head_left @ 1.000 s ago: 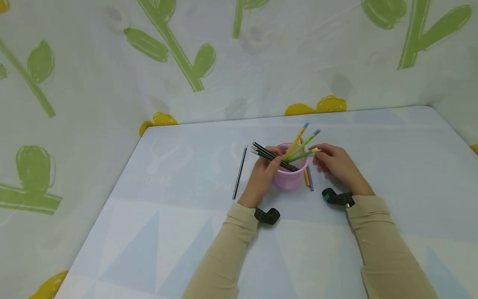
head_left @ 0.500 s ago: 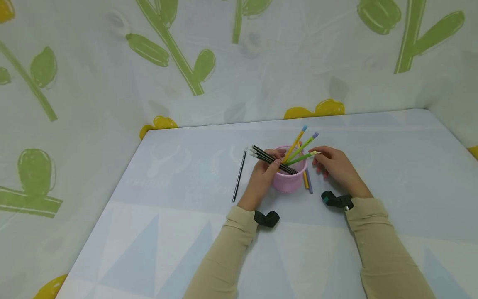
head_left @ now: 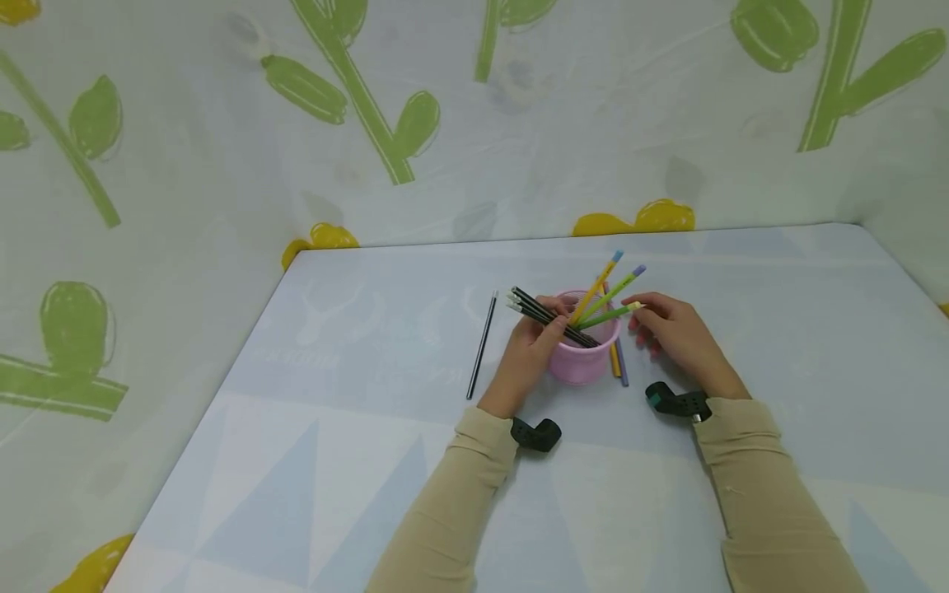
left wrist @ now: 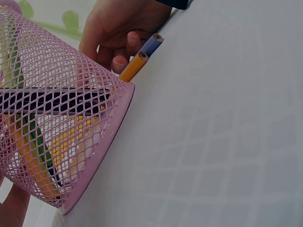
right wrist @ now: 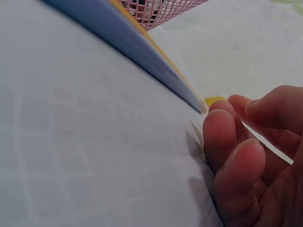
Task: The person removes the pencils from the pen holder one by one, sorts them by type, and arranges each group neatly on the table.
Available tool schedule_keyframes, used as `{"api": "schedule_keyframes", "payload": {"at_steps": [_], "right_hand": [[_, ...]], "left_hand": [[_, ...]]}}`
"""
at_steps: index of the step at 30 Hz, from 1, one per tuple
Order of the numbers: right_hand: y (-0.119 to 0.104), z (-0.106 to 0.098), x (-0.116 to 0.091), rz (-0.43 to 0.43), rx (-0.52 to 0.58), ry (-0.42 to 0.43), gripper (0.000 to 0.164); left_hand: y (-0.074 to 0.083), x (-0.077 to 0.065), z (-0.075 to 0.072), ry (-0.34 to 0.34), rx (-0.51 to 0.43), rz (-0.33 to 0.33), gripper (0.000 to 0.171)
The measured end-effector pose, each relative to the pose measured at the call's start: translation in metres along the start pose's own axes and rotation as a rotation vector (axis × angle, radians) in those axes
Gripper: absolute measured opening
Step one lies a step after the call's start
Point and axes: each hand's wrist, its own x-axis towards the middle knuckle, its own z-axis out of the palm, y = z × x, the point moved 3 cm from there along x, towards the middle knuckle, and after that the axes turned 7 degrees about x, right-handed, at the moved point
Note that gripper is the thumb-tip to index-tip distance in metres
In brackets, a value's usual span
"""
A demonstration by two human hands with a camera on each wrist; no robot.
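A pink mesh pencil cup (head_left: pixel 578 368) stands on the table with my left hand (head_left: pixel 523 361) gripping its left side near the rim. A bundle of black pencils (head_left: pixel 525 305) leans out of the cup under my left thumb. Yellow (head_left: pixel 602 280), lime (head_left: pixel 627 282) and green pencils (head_left: pixel 604 317) lean out toward the right. My right hand (head_left: pixel 680 333) is by the pale end of the green pencil, fingers loosely bent; in the right wrist view nothing shows between the fingertips (right wrist: pixel 220 127). The left wrist view shows the pencils' lower ends through the mesh (left wrist: pixel 61 109).
One black pencil (head_left: pixel 482 346) lies on the table left of the cup. Along its right side lie a yellow-orange pencil (left wrist: pixel 134 67) and a purple pencil (left wrist: pixel 152 44). The table (head_left: pixel 356 329) meets a wall (head_left: pixel 519 165) with printed plants behind. Each wrist wears a black camera (head_left: pixel 535 435).
The head view has shifted slightly, moving the whole scene a little to the right. Both hands, the cup and the pencils keep their places relative to each other.
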Motion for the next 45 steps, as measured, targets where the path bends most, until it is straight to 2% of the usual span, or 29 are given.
{"api": "schedule_keyframes", "payload": {"at_steps": [4,10,24,32,42,45], "right_hand": [[0.0029,-0.0016,-0.0008,-0.002,0.001,0.006,0.031],[0.005,-0.0029,-0.0015,0.001,0.003,0.011,0.032],[0.0003,-0.0017,0.0004,0.003,-0.003,0.022,0.029],[-0.0001,-0.0008,0.003,0.0,0.0,0.012,0.03],[0.0003,-0.001,0.0043,-0.014,0.008,0.018,0.03],[0.0006,-0.0013,0.0046,-0.011,0.01,0.019,0.029]], "left_hand": [[0.0001,0.0001,0.0027,-0.005,0.034,-0.012,0.017],[0.0012,0.0009,0.0049,-0.018,0.041,0.02,0.019],[0.0027,0.0021,0.0047,-0.015,0.016,0.058,0.019],[0.0016,0.001,0.0037,-0.003,0.027,0.038,0.02],[0.0043,0.0023,0.0057,-0.005,-0.005,0.078,0.018],[0.0047,0.0022,0.0066,-0.005,-0.003,0.069,0.018]]}}
